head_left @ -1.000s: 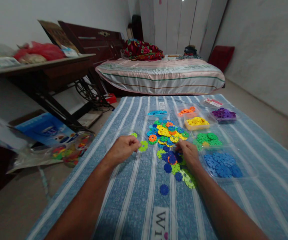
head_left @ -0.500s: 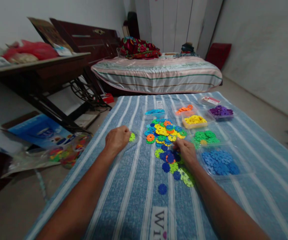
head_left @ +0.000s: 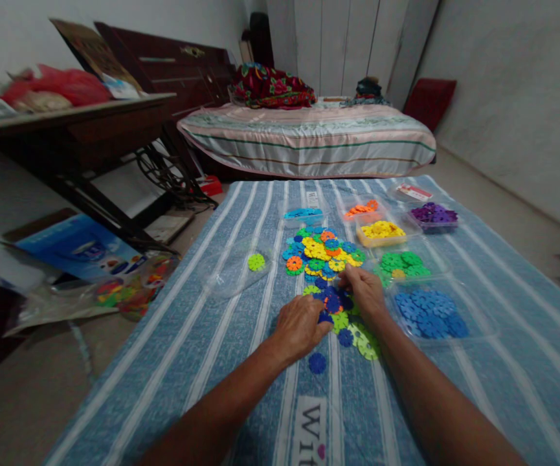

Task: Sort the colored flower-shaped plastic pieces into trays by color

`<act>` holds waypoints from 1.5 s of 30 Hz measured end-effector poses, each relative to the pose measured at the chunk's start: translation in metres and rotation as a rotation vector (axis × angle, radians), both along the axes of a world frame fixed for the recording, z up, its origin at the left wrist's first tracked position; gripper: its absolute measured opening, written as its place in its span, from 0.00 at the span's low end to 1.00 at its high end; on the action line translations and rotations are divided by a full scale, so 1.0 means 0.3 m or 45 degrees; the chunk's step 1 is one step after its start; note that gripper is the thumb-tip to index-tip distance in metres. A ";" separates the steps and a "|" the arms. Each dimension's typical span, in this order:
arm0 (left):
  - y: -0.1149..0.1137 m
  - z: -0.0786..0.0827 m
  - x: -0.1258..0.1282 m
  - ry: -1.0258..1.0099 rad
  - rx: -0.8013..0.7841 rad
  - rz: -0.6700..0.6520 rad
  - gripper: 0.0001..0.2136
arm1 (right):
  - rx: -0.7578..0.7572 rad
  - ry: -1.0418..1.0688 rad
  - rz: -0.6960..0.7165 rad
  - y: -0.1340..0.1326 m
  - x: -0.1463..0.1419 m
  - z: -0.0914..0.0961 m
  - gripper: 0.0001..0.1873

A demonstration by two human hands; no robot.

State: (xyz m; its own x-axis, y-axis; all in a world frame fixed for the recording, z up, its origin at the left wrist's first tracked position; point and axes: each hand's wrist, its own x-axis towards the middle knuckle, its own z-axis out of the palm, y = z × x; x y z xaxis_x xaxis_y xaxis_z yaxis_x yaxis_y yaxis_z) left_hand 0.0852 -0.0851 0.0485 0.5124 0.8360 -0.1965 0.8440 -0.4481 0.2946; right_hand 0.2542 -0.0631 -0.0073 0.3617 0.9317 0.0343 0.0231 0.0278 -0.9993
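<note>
A mixed pile of coloured snowflake discs (head_left: 325, 255) lies on a blue striped cloth (head_left: 241, 362). My left hand (head_left: 300, 327) rests at the pile's near edge with fingers curled over dark blue discs. My right hand (head_left: 366, 292) sits on the pile beside it, fingers bent and pinching among the discs; what it grips is hidden. A clear tray (head_left: 234, 275) to the left holds lime-green discs (head_left: 256, 261). One blue disc (head_left: 317, 363) lies alone near me.
Clear trays of sorted discs stand on the right: blue (head_left: 430, 305), green (head_left: 403, 263), yellow (head_left: 381, 231), orange (head_left: 362, 210), purple (head_left: 434, 215), light blue (head_left: 303, 213). A bed (head_left: 309, 139) lies beyond. A dark table (head_left: 70, 129) and a bag of discs (head_left: 129, 294) are at left.
My left hand has left the lime-green disc in the clear tray and come back right to the near edge of the pile. My right hand has stayed on the pile.
</note>
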 end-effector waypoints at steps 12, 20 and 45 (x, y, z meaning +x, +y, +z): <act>0.041 0.042 -0.096 -0.500 -0.320 0.131 0.07 | 0.001 -0.033 0.009 0.003 0.004 -0.018 0.32; 0.286 0.259 -0.405 -0.168 0.124 0.450 0.10 | 0.010 -0.098 0.025 0.007 0.007 -0.031 0.31; 0.164 0.311 -0.280 0.147 0.017 0.099 0.12 | 0.013 -0.108 0.036 0.001 0.007 -0.014 0.31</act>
State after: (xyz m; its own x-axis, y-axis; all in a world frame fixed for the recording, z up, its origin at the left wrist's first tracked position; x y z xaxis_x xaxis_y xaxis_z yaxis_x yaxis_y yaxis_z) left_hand 0.0011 -0.0359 0.1417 0.4202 0.8753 -0.2392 0.9045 -0.3829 0.1877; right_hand 0.2563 -0.0627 -0.0115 0.3304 0.9410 0.0734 0.1070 0.0399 -0.9935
